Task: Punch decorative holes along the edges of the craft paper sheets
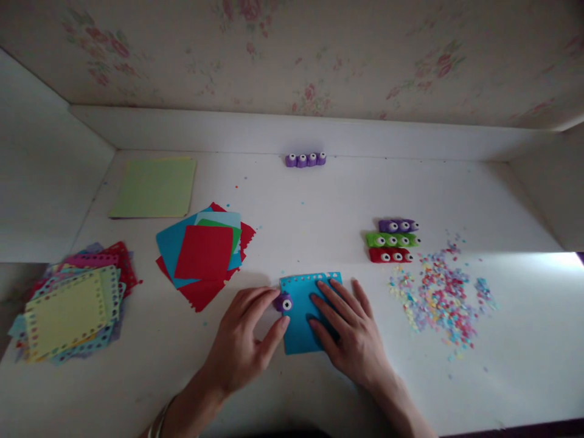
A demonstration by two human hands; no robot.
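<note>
Head view: L hand (246,334) is at the L edge of the blue sheet (298,331), thumb & fingertips apart w/ a small purple punch (285,303) btwn them; can't tell if they're clamped on it or just resting alongside. R hand (358,337) lies flat on the sheet's R part, fingers spread, not gripping. Sheet's on the white desk (337,207), near the front, approx. centre. Progress, judging by the edges: top edge has a row of cut-outs, so that side looks done or nearly; L edge has the punch at its upper part, so prob. the side in work; bottom edge looks uncut, R edge mostly hidden by R hand, can't tell. Far L, a stack of cards (68,310) w/ holes round the borders, seemingly finished. Next to it, a red/blue/green paper pile (205,252), top red pc. whole, some edges beneath notched. Pale green paper (152,188) at back L, no holes visible. R side: punch rows in purple, green & red (390,255), plus loose confetti (447,292); another purple row (305,160) at back.
</note>
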